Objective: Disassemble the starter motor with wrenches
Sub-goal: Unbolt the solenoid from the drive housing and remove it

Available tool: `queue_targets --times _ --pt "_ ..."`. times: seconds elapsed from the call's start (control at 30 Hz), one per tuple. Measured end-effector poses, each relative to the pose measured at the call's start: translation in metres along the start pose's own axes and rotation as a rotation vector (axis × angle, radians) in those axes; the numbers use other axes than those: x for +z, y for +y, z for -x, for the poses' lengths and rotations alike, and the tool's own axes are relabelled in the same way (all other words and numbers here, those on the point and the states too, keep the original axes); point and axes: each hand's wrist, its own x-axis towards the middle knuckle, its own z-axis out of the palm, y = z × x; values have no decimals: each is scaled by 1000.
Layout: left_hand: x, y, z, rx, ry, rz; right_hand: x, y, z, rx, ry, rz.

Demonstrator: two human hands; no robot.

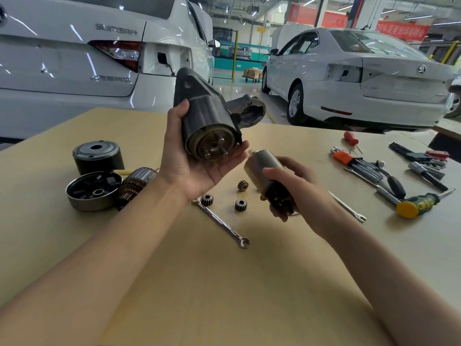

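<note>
Three pins (225, 153) inside starter housing (207, 118), left hand (197, 168) cradling.

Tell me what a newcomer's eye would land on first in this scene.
First, the starter housing held up mid-frame in the left hand, its open end with three pins facing the camera. Just right of it and lower, the right hand grips the silver solenoid. Below lie three small gears and a wrench on the table, with two white cars behind.
</note>
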Motion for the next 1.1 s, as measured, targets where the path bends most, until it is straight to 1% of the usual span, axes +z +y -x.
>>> queue_targets --times 0.07,0.13,0.2,0.27,0.4,0.57,0.7,0.77,0.8,0.87,0.93,1.0,1.03,1.1 --pt "-1 -1 -1 -21 -10 36 -3 0 -3 21 63 24" --pt "-1 -3 -1 -43 -25 63 -4 2 -2 -5 123 91" --pt "0 -5 0 -70 -53 77 -3 6 -1 -99 181 277" --pt "1 -6 2 -87 -70 69 1 9 1 -174 198 503" --pt "5 -8 5 -125 -93 80 9 14 3 -224 245 824" --pt "10 -12 7 -197 -166 134 10 16 3 -202 291 948" --pt "14 -19 7 -213 -145 153 11 18 1 -207 281 1001" --pt "16 -22 7 -175 -110 140 11 16 1 -264 297 959" --pt "16 -25 6 -130 -82 114 11 14 1 -320 314 887" --pt "17 -29 3 2 -11 63 11 7 2 -420 307 659" --pt "19 -30 2 151 38 -35 13 -1 4 -406 216 403" --pt "22 -31 2 287 63 -207 15 -4 4 -342 99 176" --pt "24 -33 3 362 85 -296 15 -4 4 -331 53 98" --pt "27 -38 6 535 139 -460 16 -5 4 -370 -7 58"
